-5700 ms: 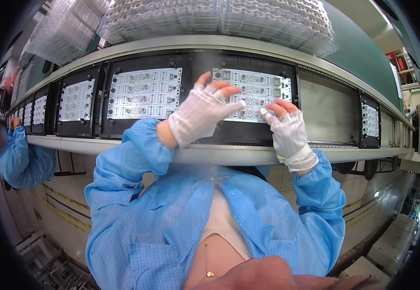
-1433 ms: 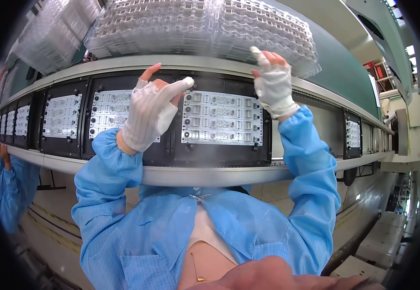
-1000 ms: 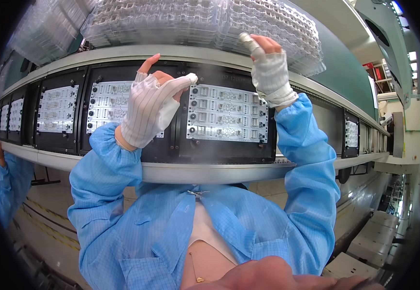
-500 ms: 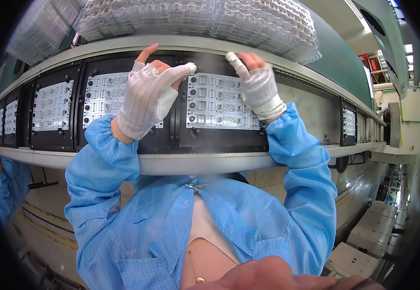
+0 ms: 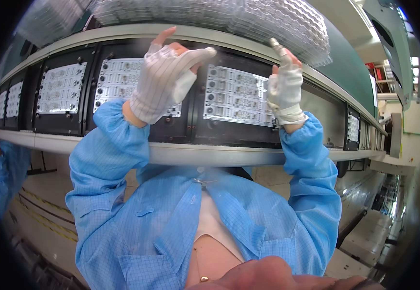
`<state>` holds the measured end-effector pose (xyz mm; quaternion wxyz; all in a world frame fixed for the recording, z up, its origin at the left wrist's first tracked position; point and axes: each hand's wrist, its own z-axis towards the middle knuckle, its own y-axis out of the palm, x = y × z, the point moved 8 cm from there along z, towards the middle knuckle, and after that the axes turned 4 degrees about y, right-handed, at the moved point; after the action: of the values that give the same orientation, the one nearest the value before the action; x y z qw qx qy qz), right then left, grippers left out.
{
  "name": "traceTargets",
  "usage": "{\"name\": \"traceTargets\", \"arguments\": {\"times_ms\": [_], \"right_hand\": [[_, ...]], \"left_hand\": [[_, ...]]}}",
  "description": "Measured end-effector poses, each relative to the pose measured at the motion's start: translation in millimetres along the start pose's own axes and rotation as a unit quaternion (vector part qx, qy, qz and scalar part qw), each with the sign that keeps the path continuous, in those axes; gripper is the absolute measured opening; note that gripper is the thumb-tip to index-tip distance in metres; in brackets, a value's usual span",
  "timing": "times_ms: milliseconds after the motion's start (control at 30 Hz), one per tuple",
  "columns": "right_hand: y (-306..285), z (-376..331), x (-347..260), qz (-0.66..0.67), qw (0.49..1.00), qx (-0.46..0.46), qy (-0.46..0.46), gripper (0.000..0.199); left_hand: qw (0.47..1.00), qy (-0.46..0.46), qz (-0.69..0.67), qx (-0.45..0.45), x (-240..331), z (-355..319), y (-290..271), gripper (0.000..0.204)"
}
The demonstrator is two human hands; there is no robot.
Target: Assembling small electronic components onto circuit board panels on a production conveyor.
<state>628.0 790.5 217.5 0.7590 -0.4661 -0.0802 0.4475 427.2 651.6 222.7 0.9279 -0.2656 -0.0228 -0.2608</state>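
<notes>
While both arms are raised in front of the conveyor rail [image 5: 210, 154], the left hand [image 5: 164, 82] hovers above it with the palm open and the fingers spread; it wears a white fingerless glove and grips nothing. This hand lies over the seam between two white circuit panels: the left panel [image 5: 118, 82] is partly covered by the glove, and the centre panel [image 5: 236, 96] begins just beside the extended fingertips. Both panels sit in black carrier frames [image 5: 190, 130] directly above the rail. The right hand [image 5: 283, 87], also gloved, is held upright above the rail at the right edge of the centre panel. Its fingers are mostly hidden behind the back of the hand, so whether it is pinching anything cannot be determined; one raised fingertip [image 5: 275, 44] reaches the lower edge of the clear plastic blister trays [image 5: 248, 19], which are stacked on the shelf well above the rail. Further panels [image 5: 60, 89] continue along the rail toward the left. At the far left end of the rail, another person's blue sleeve [image 5: 4, 169] is visible below it.
</notes>
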Motion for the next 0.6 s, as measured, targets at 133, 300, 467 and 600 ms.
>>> {"name": "traceTargets", "arguments": {"times_ms": [133,300,467,600], "right_hand": [[21.5,7.8,-71.6,-0.039,0.993,0.015,-0.109,0.071],[70.3,-9.7,-118.7,-0.068,0.965,-0.062,-0.245,0.069],[60.0,17.8,-102.2,0.054,0.979,-0.035,-0.194,0.074],[59.7,28.9,-102.4,-0.026,0.977,0.033,-0.211,0.071]], "left_hand": [[0.999,-0.031,0.035,0.017,-12.0,-2.1,-13.9,0.028],[0.989,-0.082,0.027,0.122,-33.2,0.9,-41.0,0.029],[0.985,-0.093,0.028,0.139,-33.9,-1.3,-42.7,0.03],[0.989,-0.048,0.05,0.132,-24.5,-0.8,-37.7,0.032]]}}
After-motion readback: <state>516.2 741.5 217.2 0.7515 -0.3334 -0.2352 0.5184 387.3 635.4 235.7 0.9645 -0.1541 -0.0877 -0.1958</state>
